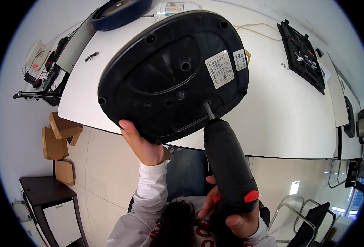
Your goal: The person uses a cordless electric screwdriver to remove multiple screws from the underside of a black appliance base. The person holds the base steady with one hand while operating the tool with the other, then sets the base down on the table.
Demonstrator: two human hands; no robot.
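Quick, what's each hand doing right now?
Left hand: holding the black base by its near edge, fingers hidden behind.
Right hand: gripping the power screwdriver.

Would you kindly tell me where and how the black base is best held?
The black base is probably best held by its lower-left rim, from the near side, as the left hand does: the curved edge lets that hand wrap over, and the power screwdriver meets the base farther right.
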